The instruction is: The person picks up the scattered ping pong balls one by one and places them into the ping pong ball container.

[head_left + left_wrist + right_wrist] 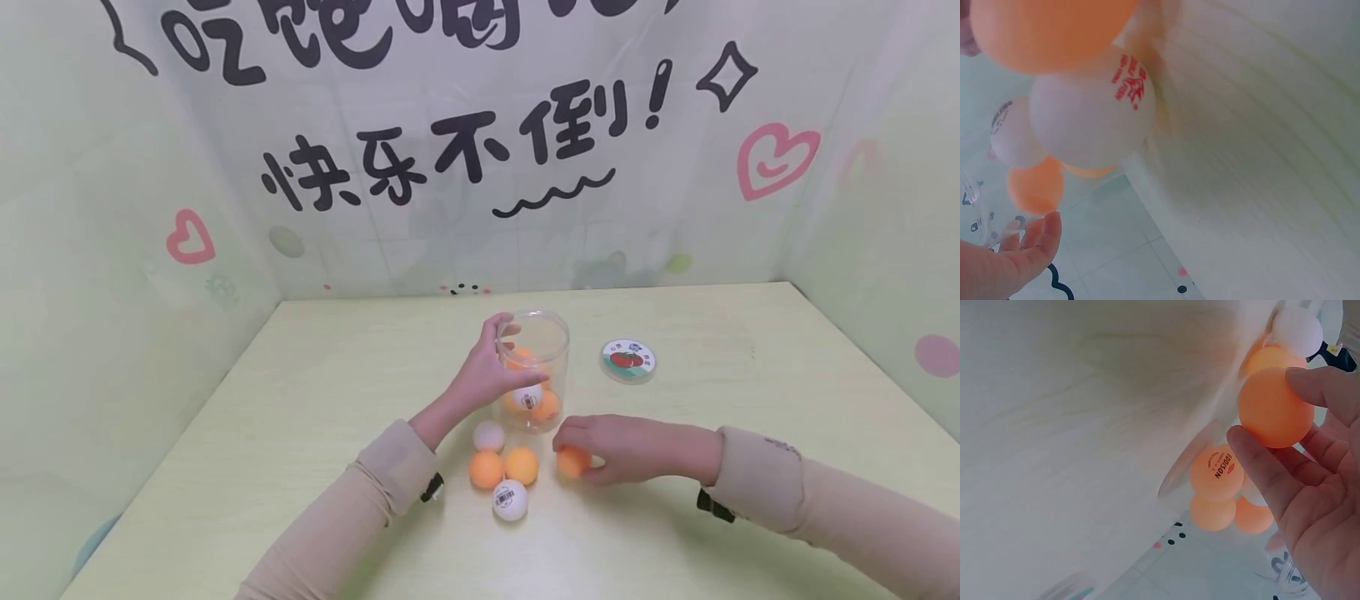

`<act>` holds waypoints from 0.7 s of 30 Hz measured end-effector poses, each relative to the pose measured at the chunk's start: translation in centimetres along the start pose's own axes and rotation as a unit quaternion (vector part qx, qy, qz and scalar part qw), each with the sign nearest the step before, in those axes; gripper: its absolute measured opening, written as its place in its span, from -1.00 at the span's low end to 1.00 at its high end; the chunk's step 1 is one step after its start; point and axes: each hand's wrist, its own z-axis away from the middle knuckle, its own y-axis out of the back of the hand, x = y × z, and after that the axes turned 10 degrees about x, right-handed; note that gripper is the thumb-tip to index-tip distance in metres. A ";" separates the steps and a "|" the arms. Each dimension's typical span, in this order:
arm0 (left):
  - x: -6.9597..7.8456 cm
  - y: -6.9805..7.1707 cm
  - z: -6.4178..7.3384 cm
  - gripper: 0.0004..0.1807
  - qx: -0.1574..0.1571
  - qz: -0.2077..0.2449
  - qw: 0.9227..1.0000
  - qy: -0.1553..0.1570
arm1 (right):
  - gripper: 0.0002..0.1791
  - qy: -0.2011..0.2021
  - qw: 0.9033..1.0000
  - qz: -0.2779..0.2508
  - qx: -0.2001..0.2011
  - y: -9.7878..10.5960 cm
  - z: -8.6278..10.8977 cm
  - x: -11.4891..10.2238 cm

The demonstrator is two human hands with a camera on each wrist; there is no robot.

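My left hand (pixel 486 371) holds a clear plastic jar (pixel 557 346) at its left side, fingers behind the rim and thumb across the front. Inside the upright jar lie several orange and white ping-pong balls (pixel 546 406). Just right of the jar's base, my right hand (pixel 618 448) pinches an orange ping-pong ball (pixel 1275 407) between thumb and fingers, low at the table. Loose in front of the jar sit two white balls, one nearer the jar (pixel 489 436) and one with printing (pixel 510 500), plus two orange balls (pixel 487 470) between them.
A round lid (pixel 628 360) with a tomato picture lies on the pale wooden table (pixel 337 375), right of the jar. Printed curtain-like walls (pixel 450 242) stand along the table's back and sides.
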 end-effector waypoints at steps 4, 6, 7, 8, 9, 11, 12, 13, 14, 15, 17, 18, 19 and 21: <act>0.0 0.0 0.0 0.03 -0.001 0.001 1.000 0.000 | -0.68 -0.002 1.000 0.006 0.011 1.4 0.3 0.3; -0.1 0.0 0.0 0.03 -0.002 0.003 1.000 -0.002 | -0.68 0.001 1.000 0.016 0.027 2.3 0.5 0.5; -0.1 0.0 0.0 0.03 -0.002 0.004 1.000 -0.002 | -0.69 0.000 0.999 0.021 0.034 2.7 0.6 0.5; 0.0 0.0 0.0 0.03 -0.003 0.006 1.000 -0.002 | -0.69 0.000 0.999 0.029 0.040 3.1 0.7 0.5; 0.0 0.0 0.0 0.03 -0.004 0.007 1.000 -0.001 | -0.69 0.000 0.998 0.037 0.047 3.5 0.9 0.5; 0.0 0.0 0.0 0.04 -0.004 0.008 1.000 0.002 | -0.69 0.002 0.997 0.052 0.059 4.2 1.1 0.4; 0.1 0.0 0.0 0.04 -0.004 0.008 1.000 0.003 | -0.69 0.005 0.996 0.061 0.066 4.6 1.2 0.4; 0.1 0.0 0.0 0.04 -0.004 0.006 1.000 0.004 | -0.69 0.007 0.995 0.066 0.071 5.0 1.2 0.4; 0.1 0.0 0.0 0.04 -0.004 0.006 1.000 0.004 | -0.69 0.008 0.994 0.074 0.077 5.3 1.3 0.4; 0.1 0.0 0.0 0.04 -0.004 0.004 1.000 0.004 | -0.69 0.008 0.994 0.077 0.082 5.7 1.3 0.4; 0.2 0.0 0.0 0.04 -0.003 0.003 1.000 0.005 | -0.68 0.004 0.993 0.082 0.090 6.3 1.2 0.4; 0.2 0.0 0.0 0.04 -0.003 0.003 1.000 0.004 | -0.68 0.000 0.992 0.083 0.092 6.6 1.2 0.3; 0.2 0.0 0.0 0.04 -0.003 0.003 1.000 0.004 | -0.68 -0.004 0.992 0.082 0.093 6.9 1.2 0.3; 0.1 0.0 0.0 0.04 -0.004 0.003 1.000 0.005 | -0.68 -0.008 0.992 0.078 0.097 7.5 1.1 0.2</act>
